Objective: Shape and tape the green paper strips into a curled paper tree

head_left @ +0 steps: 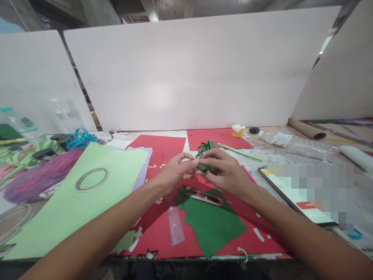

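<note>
Between my two hands is a green paper roll point(202, 167) with curled, looped strips point(205, 147) showing behind the fingers. My right hand point(229, 169) is closed around it. My left hand point(174, 171) pinches its left side with thumb and fingertips, which partly hide the paper. Below them, a pink-handled cutter knife point(206, 197) lies on a torn-edged piece of green paper point(214, 229). A clear ruler point(176, 225) rests to the left of that piece, on red paper point(151, 237).
Light green paper point(116, 202) bearing a tape ring point(92, 179) spreads on the left, near a pink plastic bag point(43, 179). At right are a phone point(303, 198), a plastic bottle point(300, 144) and a cardboard tube point(307, 129). White boards point(186, 74) stand behind.
</note>
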Demonstrator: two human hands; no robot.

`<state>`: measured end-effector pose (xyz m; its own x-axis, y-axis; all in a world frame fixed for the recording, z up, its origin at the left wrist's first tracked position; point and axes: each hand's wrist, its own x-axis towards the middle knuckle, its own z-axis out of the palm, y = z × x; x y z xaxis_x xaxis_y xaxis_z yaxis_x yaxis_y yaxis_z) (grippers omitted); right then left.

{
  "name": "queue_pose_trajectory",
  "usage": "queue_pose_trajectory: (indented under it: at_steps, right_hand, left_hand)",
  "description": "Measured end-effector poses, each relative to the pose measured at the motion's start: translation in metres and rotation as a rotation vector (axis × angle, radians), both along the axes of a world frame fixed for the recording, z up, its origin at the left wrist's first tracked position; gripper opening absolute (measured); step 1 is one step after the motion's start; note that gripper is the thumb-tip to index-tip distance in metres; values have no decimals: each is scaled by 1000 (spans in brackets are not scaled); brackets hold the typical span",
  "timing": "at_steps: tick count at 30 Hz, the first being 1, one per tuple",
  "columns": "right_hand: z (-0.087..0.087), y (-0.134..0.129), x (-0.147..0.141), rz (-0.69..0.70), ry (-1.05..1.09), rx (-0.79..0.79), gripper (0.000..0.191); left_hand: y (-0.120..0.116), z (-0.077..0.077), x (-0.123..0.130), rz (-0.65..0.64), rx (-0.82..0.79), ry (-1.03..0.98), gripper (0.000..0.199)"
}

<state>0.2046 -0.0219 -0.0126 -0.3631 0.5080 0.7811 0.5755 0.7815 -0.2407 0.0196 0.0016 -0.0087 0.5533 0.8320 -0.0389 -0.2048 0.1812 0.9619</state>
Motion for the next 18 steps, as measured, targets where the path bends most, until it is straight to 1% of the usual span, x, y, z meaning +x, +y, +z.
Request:
queue_pose_trajectory:
  at_steps: [2, 4, 7, 10, 12, 15, 16, 18]
  right_hand:
    - [2, 1, 3, -8, -30, -2, 13]
    - [3, 0, 4, -47, -110, -4, 11]
    - [4, -2, 4, -133, -276, -17, 12]
    - [3, -3, 2, -169, -364, -19, 11]
    - [3, -4, 0, -162, -362, -2, 10]
    - [5, -5, -1, -141, -324, 35, 11]
    - [5, -6, -1, -134, -316, 43, 12]
    - [7, -7, -1, -124, -314, 47, 13]
  left_hand:
    - [3, 2, -2, 0, 109, 151, 33]
    - [3, 2, -5, 19, 237, 262, 33]
    - [-3, -2, -9, 45, 360, 343, 33]
    - [-8, -4, -11, 74, 474, 435, 31]
    - [-10, -4, -11, 72, 497, 462, 30]
    - [-9, -2, -11, 35, 457, 441, 28]
    - [-9, -2, -11, 38, 459, 439, 27]
    - [-10, -1, -12, 84, 502, 454, 24]
